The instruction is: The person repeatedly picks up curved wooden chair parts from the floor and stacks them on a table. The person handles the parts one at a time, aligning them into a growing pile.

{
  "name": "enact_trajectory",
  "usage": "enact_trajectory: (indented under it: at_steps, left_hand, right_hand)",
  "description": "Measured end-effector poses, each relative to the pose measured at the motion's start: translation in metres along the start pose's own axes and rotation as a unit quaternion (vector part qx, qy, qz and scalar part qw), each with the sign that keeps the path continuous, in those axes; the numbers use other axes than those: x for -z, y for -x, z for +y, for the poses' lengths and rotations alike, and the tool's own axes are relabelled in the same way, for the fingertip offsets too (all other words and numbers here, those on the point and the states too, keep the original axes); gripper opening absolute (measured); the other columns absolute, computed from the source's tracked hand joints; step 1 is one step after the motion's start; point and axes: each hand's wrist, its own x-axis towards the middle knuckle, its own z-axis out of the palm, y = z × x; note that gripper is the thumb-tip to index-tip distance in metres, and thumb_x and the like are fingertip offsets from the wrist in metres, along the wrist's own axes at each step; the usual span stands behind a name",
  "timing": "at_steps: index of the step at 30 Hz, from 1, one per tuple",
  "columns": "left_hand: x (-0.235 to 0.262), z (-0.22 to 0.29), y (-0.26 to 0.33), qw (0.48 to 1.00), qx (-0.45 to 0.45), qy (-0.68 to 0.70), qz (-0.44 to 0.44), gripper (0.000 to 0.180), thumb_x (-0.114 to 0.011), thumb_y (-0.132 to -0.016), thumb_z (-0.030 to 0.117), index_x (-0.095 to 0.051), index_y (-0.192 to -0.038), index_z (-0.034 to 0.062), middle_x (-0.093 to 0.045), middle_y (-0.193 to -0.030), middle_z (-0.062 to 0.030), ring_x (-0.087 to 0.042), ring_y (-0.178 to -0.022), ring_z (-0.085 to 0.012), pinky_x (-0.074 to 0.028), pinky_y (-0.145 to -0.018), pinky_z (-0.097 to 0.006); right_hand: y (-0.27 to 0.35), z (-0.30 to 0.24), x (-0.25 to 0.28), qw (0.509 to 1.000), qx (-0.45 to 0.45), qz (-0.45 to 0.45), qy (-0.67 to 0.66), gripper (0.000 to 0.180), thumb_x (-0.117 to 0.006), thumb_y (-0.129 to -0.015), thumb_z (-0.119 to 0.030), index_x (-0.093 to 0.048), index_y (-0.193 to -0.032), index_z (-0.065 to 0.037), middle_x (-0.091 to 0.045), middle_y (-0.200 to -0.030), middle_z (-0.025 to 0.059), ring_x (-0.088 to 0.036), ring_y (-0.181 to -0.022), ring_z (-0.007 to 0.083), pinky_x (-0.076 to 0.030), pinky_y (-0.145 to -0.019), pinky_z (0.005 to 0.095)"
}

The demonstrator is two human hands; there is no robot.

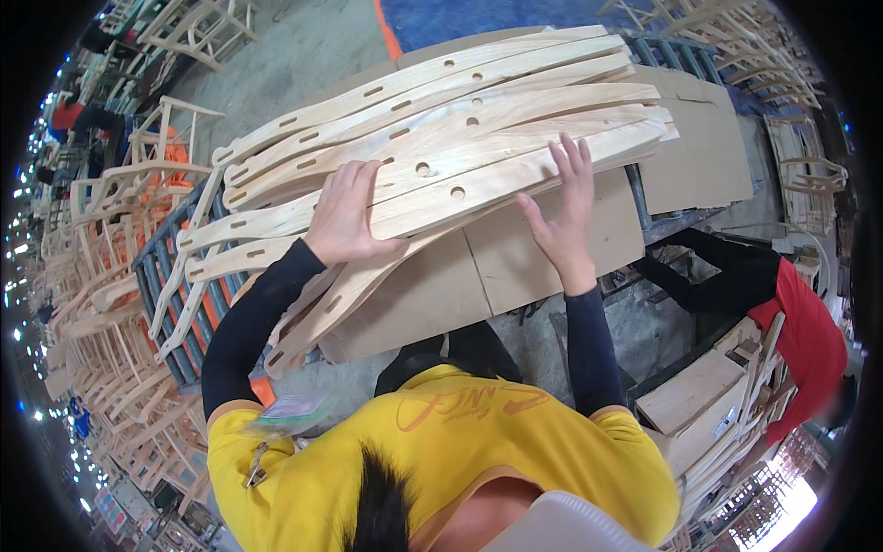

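Several long, curved pale wooden pieces (501,129) lie side by side before me, like chair legs, with slots and round holes cut in them. My left hand (345,212) rests over the nearest pieces, its fingers stretched across their top and its thumb spread along the near side. My right hand (563,216) is open, fingers apart, at the near edge of the pieces toward their right end; whether its fingertips touch the wood I cannot tell. More curved wooden pieces (345,293) stick out beneath and nearer to me, crossing at a slant, partly hidden by my left hand and forearm.
Brown cardboard (552,247) covers a rack of dark metal bars (189,317) under the wood. Wooden chair frames (138,405) crowd the left. A person in a red top (805,340) bends at the right, beside a cardboard box (690,396). A blue sheet (497,20) lies beyond.
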Motion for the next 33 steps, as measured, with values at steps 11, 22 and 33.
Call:
enact_trajectory:
  at_steps: [11,22,33]
  left_hand:
    - [0.007,-0.039,-0.165,0.988,-0.012,-0.120,0.100,0.100,-0.080,-0.058,0.053,-0.043,-0.130,-0.0048,-0.050,-0.119,-0.0203,-0.048,-0.115,-0.0350,-0.038,-0.096,-0.046]
    - [-0.074,-0.079,-0.179,0.994,0.039,0.067,0.081,0.073,-0.059,-0.088,0.060,-0.056,-0.129,-0.0001,-0.057,-0.123,-0.0181,-0.054,-0.118,-0.0326,-0.042,-0.100,-0.041]
    - [0.023,-0.267,0.017,0.933,0.226,-0.089,0.268,0.059,-0.066,-0.089,0.046,-0.059,-0.129,0.0020,-0.052,-0.135,-0.0241,-0.048,-0.128,-0.0366,-0.038,-0.108,-0.042]
  right_hand:
    - [0.045,0.022,0.053,0.993,-0.096,0.021,0.068,0.064,-0.073,-0.085,-0.023,-0.046,-0.140,-0.003,-0.049,-0.141,0.0183,-0.033,-0.140,0.0411,-0.030,-0.112,0.0501]
    - [-0.028,0.028,0.020,0.999,-0.023,-0.026,0.017,0.060,-0.074,-0.085,-0.023,-0.051,-0.137,-0.006,-0.048,-0.141,0.0182,-0.039,-0.136,0.0400,-0.036,-0.109,0.0485]
    - [-0.228,0.358,0.003,0.983,-0.099,-0.026,0.151,0.059,-0.067,-0.088,-0.045,-0.057,-0.132,-0.006,-0.061,-0.127,0.0204,-0.055,-0.123,0.0352,-0.043,-0.104,0.0427]
